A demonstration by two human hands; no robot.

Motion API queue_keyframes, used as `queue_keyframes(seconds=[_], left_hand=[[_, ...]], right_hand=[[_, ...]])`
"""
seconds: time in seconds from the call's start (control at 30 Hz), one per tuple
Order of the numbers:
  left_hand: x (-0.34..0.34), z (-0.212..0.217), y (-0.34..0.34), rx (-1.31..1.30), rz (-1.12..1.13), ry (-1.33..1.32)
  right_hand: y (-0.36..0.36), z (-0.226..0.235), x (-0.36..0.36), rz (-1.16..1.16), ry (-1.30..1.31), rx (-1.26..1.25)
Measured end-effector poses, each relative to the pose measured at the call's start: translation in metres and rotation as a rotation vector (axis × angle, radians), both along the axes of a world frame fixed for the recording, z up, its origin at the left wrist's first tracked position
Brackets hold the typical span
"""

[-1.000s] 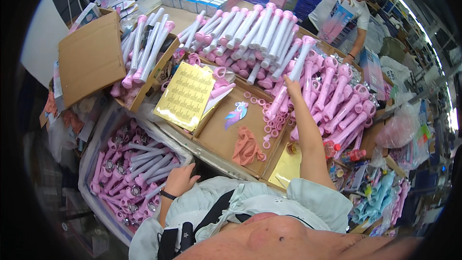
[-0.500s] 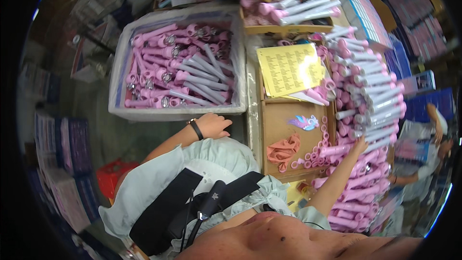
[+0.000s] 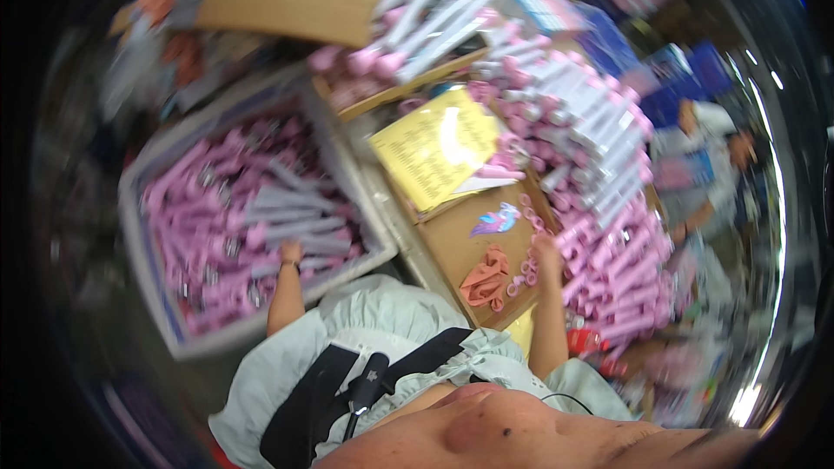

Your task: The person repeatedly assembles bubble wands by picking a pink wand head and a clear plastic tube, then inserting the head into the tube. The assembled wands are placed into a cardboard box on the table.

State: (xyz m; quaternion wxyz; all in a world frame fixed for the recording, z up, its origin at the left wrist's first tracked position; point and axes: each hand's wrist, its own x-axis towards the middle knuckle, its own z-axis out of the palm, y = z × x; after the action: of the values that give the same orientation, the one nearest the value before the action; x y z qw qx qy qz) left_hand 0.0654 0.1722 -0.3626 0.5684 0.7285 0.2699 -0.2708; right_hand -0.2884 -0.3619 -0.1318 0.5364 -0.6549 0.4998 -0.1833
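A: Which hand is nearer to the work, and where does that work lie?

B: The left hand [image 3: 291,252] reaches into the grey bin [image 3: 152,161] on the person's left and rests on the pink tubes [image 3: 195,217] heaped inside. The tubes lie ahead of and under that hand, their long axes running mostly left to right with a slant. The forearm extends straight forward from the lower edge, wrist level with the bin's near wall.

A: Can its grip be read?

B: No; blur hides the fingers, so open or closed cannot be told.

A: And the right hand [image 3: 546,252]?

B: It lies at the right edge of the flat cardboard tray [image 3: 452,243], just beside the small pink rings [image 3: 526,274] and the stacked pink-and-white tubes [image 3: 599,208]. Its grasp likewise cannot be told. A yellow sheet [image 3: 434,152] sits farther forward, between both arms.
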Motion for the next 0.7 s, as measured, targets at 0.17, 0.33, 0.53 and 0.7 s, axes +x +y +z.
queue_keyframes(seconds=[0.17,0.33,0.53,0.7], left_hand=[[0.035,-0.026,-0.010,0.532,-0.350,-0.225],[0.064,-0.012,-0.028,0.391,-0.514,0.150],[0.056,0.005,-0.017,0.327,-0.530,0.301],[0.020,0.051,0.020,0.647,-0.403,-0.285]], right_hand=[[0.148,0.025,0.023,0.167,0.194,0.100],[0.193,0.053,0.036,0.273,0.342,0.001],[0.191,0.076,0.042,0.349,0.300,-0.036],[0.181,0.073,0.034,0.431,0.318,-0.169]])
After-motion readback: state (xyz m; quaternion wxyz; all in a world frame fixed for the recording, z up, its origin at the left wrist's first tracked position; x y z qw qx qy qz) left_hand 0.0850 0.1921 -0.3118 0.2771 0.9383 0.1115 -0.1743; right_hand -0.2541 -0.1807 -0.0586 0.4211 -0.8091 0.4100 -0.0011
